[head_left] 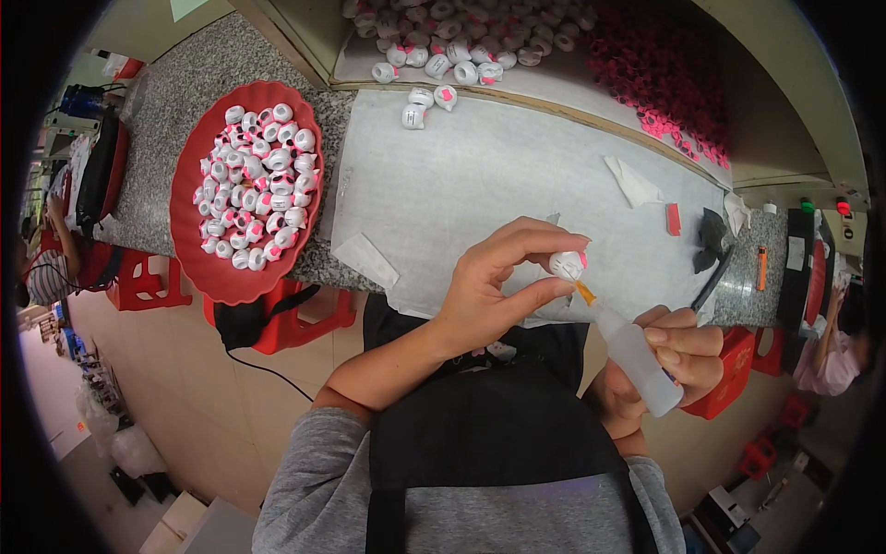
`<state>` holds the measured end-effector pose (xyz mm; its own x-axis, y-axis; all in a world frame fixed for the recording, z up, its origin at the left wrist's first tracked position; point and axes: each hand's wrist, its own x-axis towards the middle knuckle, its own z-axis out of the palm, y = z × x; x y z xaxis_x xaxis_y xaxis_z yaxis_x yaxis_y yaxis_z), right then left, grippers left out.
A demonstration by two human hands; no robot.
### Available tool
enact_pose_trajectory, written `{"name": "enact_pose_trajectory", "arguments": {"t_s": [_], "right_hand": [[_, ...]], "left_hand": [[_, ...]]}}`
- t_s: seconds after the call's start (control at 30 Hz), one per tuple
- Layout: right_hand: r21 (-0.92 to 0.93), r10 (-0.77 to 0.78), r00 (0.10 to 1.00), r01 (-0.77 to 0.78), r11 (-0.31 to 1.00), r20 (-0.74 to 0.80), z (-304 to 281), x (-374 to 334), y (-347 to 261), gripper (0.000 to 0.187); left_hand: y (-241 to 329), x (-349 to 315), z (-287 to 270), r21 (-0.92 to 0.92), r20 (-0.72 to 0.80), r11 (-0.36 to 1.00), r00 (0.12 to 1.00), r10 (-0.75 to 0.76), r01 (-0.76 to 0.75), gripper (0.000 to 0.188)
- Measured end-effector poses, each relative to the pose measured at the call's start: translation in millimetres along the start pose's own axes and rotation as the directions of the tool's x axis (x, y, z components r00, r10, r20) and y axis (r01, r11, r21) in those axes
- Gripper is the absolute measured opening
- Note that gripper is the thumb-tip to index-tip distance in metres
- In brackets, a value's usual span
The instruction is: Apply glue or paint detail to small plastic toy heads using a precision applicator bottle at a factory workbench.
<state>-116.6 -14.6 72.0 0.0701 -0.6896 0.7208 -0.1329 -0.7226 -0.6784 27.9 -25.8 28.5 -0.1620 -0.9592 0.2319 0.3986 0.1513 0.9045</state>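
Observation:
Between the thumb and fingers of my left hand (503, 286) is a small round white piece with pink marks (567, 266), held above the paper-covered bench. My right hand (678, 351) is wrapped round a translucent squeeze bottle (641, 365), tilted up to the left. Its thin amber nozzle tip (585, 293) points at the lower side of the white piece and looks to touch it or nearly so. Three similar white pieces (414, 115) lie on the white paper (461, 185) ahead of my hands.
A red scalloped tray (185, 198) heaped with white-and-pink pieces stands at left. On the shelf ahead are more white pieces (438, 65) and a pile of small pink parts (660, 83). Paper scraps (366, 258), a red block (674, 220) and an orange cutter (762, 268) lie about. Other people sit at both sides.

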Motion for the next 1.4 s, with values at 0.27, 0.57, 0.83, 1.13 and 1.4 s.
{"name": "enact_pose_trajectory", "arguments": {"t_s": [0.27, 0.57, 0.83, 1.13, 1.4], "right_hand": [[-0.016, 0.012, 1.0, -0.012, 1.0, -0.017, -5, 2, 3, 0.036], [0.067, 0.273, 0.961, -0.27, 0.96, -0.036, -27, 16, 30, 0.032], [0.034, 0.636, 0.747, -0.653, 0.756, 0.195, -18, 80, 131, 0.028], [-0.9, 0.384, 0.917, -0.071, 0.429, 0.111, 20, 99, 193, 0.03], [-0.862, 0.382, 0.922, -0.15, 0.485, 0.054, 14, 107, 189, 0.031]], "left_hand": [[-2, 3, -1, 0.081, -0.012, 0.996, 0.999, 0.045, -0.044, 0.031], [8, 6, -16, -0.081, -0.219, 0.997, 0.976, -0.009, -0.009, 0.038], [12, 11, -26, -0.189, -0.34, 0.982, 0.939, -0.056, -0.01, 0.037], [7, 10, -26, -0.157, -0.374, 0.987, 0.926, -0.05, -0.011, 0.035], [3, 14, -31, -0.25, -0.341, 0.968, 0.933, -0.112, 0.025, 0.036]]}}
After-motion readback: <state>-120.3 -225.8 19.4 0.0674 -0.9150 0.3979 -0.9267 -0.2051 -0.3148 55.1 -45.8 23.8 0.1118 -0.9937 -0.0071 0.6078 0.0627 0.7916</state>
